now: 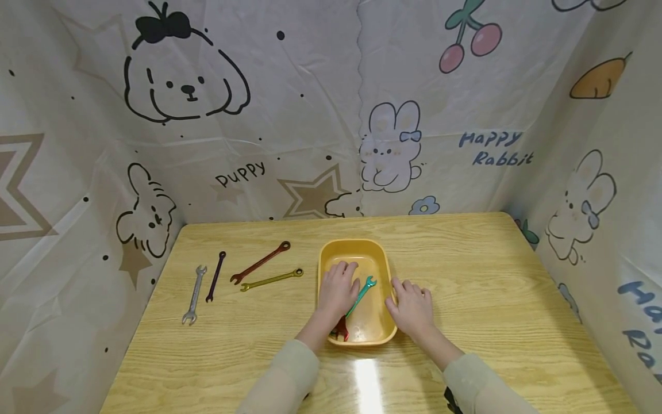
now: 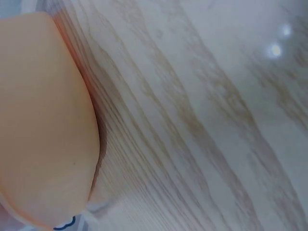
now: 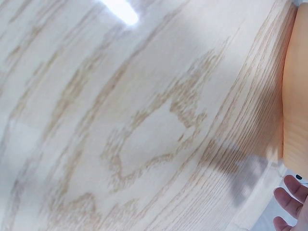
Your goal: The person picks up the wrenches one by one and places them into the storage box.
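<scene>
A yellow-orange plastic tray [image 1: 389,333] stands on the table. My left hand [image 1: 337,292] reaches down into its left half; whatever lies beneath the palm is hidden. Just right of that hand, a teal wrench [image 1: 362,294] lies slanted, its lower end close to a red wrench [image 1: 343,330] in the near left corner. My right hand [image 1: 412,307] is at the tray's right side, thumb and forefinger by the rim, the other fingers loosely bent. Some fingertips [image 3: 288,202] of it show in the right wrist view. The left wrist view has mostly the tray's outer wall [image 2: 45,115].
Left of the tray lie a silver wrench [image 1: 194,296], a purple wrench [image 1: 216,277], a red-brown wrench [image 1: 261,263] and a gold wrench [image 1: 272,280]. A wood-grain table [image 1: 481,270] carries everything. Patterned cloth [image 1: 305,132] hangs behind and at both sides.
</scene>
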`<action>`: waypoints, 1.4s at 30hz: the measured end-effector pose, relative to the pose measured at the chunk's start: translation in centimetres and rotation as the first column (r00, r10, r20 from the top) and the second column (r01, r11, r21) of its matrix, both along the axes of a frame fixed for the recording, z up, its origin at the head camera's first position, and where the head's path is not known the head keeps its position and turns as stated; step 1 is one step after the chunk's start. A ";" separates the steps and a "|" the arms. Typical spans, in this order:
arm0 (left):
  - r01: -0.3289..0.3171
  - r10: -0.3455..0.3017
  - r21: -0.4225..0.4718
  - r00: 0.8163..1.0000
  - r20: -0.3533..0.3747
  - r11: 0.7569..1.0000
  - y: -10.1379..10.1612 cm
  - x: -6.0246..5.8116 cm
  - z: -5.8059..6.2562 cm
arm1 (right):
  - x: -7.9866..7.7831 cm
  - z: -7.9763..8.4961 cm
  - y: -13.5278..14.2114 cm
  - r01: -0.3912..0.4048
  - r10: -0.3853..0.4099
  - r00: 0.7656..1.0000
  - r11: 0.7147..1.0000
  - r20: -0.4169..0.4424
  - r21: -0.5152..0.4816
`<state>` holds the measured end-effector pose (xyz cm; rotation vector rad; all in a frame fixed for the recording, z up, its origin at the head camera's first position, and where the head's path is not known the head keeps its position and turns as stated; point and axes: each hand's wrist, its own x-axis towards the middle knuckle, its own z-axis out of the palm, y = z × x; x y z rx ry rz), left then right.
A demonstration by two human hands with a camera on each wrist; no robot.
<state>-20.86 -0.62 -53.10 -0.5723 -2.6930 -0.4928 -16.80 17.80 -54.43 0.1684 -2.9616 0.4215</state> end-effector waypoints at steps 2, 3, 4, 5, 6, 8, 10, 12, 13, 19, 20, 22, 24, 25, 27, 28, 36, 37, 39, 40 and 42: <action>0.017 -0.017 0.001 1.000 -0.012 1.000 -0.3 0.0 0.1 | 0.0 0.0 0.0 0.000 0.000 1.000 1.000 -0.001 0.000; 0.027 -0.027 0.008 0.999 -0.018 1.000 -0.4 0.0 0.2 | 0.0 0.0 0.0 -0.001 0.001 1.000 1.000 0.000 0.000; 0.037 -0.036 0.019 0.999 -0.027 0.999 -0.6 0.0 0.3 | 0.0 0.0 0.0 -0.001 0.001 1.000 1.000 0.000 0.000; 0.045 -0.044 0.030 0.998 -0.033 0.999 -0.7 -0.1 0.3 | 0.0 0.1 0.0 -0.001 0.001 1.000 1.000 0.001 -0.002; 0.052 -0.050 0.042 0.998 -0.043 0.998 -0.9 -0.1 0.3 | 0.1 0.1 0.0 -0.002 0.002 1.000 1.000 0.002 -0.002; 0.066 -0.062 0.072 0.996 -0.059 0.995 -1.2 -0.2 0.3 | 0.0 0.1 0.0 -0.003 0.003 1.000 1.000 0.003 -0.003; 0.068 -0.062 0.086 0.996 -0.068 0.994 -1.6 -0.4 0.3 | 0.0 0.1 -0.1 -0.002 0.002 1.000 1.000 0.006 -0.004; 0.069 -0.062 0.095 0.995 -0.074 0.993 -1.9 -0.4 0.3 | 0.0 0.1 -0.1 -0.002 0.002 1.000 1.000 0.008 -0.003; 0.069 -0.062 0.100 0.995 -0.075 0.993 -2.1 -0.5 0.4 | 0.0 0.2 -0.1 -0.002 0.002 1.000 1.000 0.009 -0.003; 0.091 -0.082 0.139 0.994 -0.067 0.986 -3.1 -0.6 0.8 | 0.1 0.3 -0.1 0.000 0.000 1.000 1.000 0.018 -0.002; 0.095 -0.087 0.149 0.994 -0.062 0.984 -3.2 -0.6 0.8 | 0.1 0.4 -0.1 0.000 0.000 1.000 1.000 0.020 -0.002; 0.099 -0.091 0.168 0.994 -0.054 0.981 -3.6 -0.6 0.9 | 0.0 0.3 -0.1 0.002 -0.002 1.000 1.000 0.022 -0.001; 0.096 -0.089 0.186 0.995 -0.045 0.978 -3.9 -0.7 0.9 | 0.0 0.2 0.0 0.002 -0.002 1.000 1.000 0.023 0.001; 0.092 -0.086 0.193 0.995 -0.041 0.977 -4.1 -0.8 0.9 | 0.0 0.2 0.0 0.002 -0.002 1.000 1.000 0.023 0.002; 0.083 -0.078 0.203 0.996 -0.029 0.976 -4.5 -0.8 0.8 | 0.0 0.1 0.0 0.002 -0.002 1.000 1.000 0.023 0.003; 0.082 -0.078 0.211 0.997 -0.027 0.974 -4.7 -0.8 0.8 | 0.0 0.1 0.0 0.002 -0.002 1.000 1.000 0.022 0.004; 0.066 -0.054 0.236 0.997 -0.056 0.970 -6.0 -1.0 0.4 | 0.1 0.1 0.0 -0.005 0.005 1.000 1.000 -0.010 -0.013; 0.066 -0.053 0.243 0.997 -0.060 0.968 -6.1 -1.1 0.3 | 0.0 0.1 0.0 -0.008 0.008 1.000 1.000 -0.022 -0.008; 0.068 -0.054 0.254 0.997 -0.062 0.965 -6.5 -1.1 0.2 | 0.0 0.1 0.0 -0.013 0.013 0.999 1.000 -0.039 -0.008; 0.067 -0.054 0.261 0.997 -0.057 0.963 -6.6 -1.1 0.2 | 0.0 0.1 0.0 -0.014 0.014 0.999 1.000 -0.045 -0.005; 0.061 -0.050 0.267 0.998 -0.045 0.962 -7.0 -1.2 0.0 | 0.0 0.1 0.0 -0.014 0.014 0.999 1.000 -0.046 -0.008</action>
